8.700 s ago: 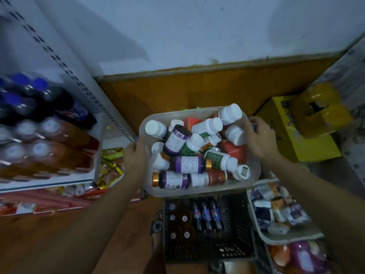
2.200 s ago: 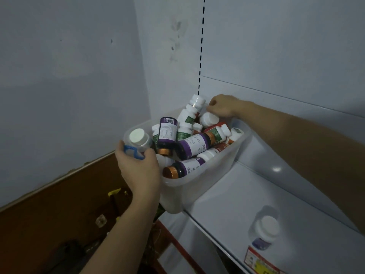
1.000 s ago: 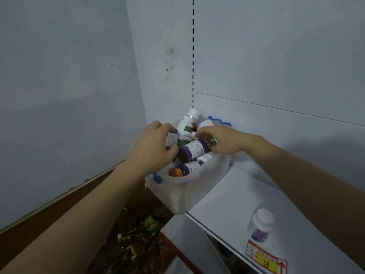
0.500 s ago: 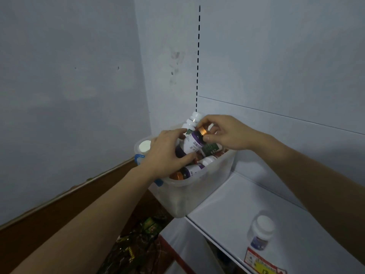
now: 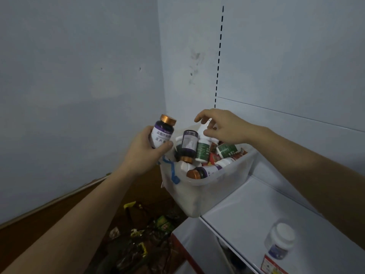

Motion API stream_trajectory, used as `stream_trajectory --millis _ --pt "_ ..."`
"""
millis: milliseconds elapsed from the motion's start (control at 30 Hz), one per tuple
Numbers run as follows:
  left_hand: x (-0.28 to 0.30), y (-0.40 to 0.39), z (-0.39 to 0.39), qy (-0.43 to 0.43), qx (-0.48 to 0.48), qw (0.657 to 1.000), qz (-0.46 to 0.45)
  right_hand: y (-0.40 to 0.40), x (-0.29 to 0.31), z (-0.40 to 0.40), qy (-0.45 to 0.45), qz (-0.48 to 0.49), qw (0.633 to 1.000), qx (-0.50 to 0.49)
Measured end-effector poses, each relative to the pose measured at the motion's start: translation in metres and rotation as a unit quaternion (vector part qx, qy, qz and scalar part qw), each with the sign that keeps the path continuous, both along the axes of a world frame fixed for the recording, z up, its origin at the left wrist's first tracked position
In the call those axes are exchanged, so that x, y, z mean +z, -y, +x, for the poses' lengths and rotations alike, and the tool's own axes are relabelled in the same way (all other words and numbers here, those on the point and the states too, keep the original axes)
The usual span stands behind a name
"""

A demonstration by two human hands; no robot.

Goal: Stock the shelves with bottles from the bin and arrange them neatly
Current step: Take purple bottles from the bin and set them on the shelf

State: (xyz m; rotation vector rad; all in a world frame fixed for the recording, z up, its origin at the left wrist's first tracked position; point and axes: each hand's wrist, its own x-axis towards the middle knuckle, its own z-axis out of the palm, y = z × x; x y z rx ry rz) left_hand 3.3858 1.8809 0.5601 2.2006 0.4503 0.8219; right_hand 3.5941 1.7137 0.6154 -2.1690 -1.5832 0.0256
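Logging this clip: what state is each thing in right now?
Left hand: grips purple bottle, upright, capped, lifted beside the bin.
Right hand: fingers curled over the bin, holding nothing visible.
Bin: full, overhanging shelf edge.
White bottle: upright on shelf.

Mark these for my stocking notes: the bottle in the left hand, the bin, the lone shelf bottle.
Held bottle [image 5: 162,133], head view, label.
Bin [image 5: 205,192], head view, front wall.
Shelf bottle [image 5: 281,241], head view, body.

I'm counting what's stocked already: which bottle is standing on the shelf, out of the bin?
The white-capped bottle with the blue label, standing alone on the shelf. All others lie in the bin, bar one in the left hand.
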Motion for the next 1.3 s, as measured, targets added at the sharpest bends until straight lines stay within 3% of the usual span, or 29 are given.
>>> stream_trajectory --millis 233,600,733,833,933,1067,1200,1300 --pt "-0.006 0.001 -0.019 0.012 0.003 0.998 -0.054 -0.043 -0.017 -0.022 0.227 -0.137 0.962 0.059" --pt "-0.003 0.008 -0.032 0.044 -0.033 0.99 -0.129 -0.045 -0.05 -0.022 0.299 -0.153 0.941 0.047" --pt "0.001 0.016 -0.036 0.063 -0.054 0.985 -0.15 -0.027 -0.053 -0.016 0.129 -0.052 0.99 0.015" --pt "0.0 0.023 -0.041 0.088 -0.07 0.975 -0.189 -0.007 -0.052 -0.024 -0.038 0.083 0.996 0.014" --pt "-0.003 0.03 -0.042 0.112 -0.081 0.963 -0.232 0.009 -0.048 -0.034 -0.19 0.194 0.96 -0.069" --pt "-0.004 0.041 -0.039 0.127 -0.113 0.943 -0.288 0.031 -0.041 -0.058 -0.385 0.318 0.861 -0.1" --pt "0.001 0.057 -0.038 0.132 -0.153 0.914 -0.35 0.051 -0.039 -0.091 -0.477 0.35 0.8 -0.104" --pt "0.002 0.069 -0.044 0.14 -0.2 0.879 -0.411 0.072 -0.045 -0.113 -0.493 0.379 0.774 -0.119"
